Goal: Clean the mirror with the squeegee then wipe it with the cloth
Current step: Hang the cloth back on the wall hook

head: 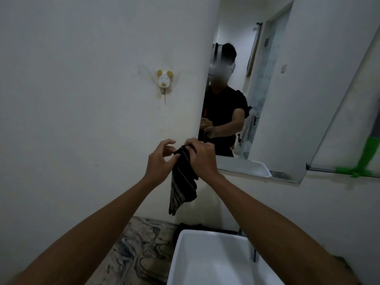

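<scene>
A dark striped cloth (183, 182) hangs down in front of the white wall, just left of the mirror (277, 99). My right hand (202, 157) is closed around the cloth's top. My left hand (160, 159) is beside it, fingers curled and apart, fingertips at the cloth's upper edge; I cannot tell if they pinch it. The mirror reflects a person in a black shirt with both hands together. No squeegee is visible.
A white basin (216, 262) sits below my arms with a tap (254, 251) at its right. A dog-shaped wall hook (164, 80) is on the wall to the left. A second mirror panel with a green streak (368, 153) is at far right. Marbled floor lies lower left.
</scene>
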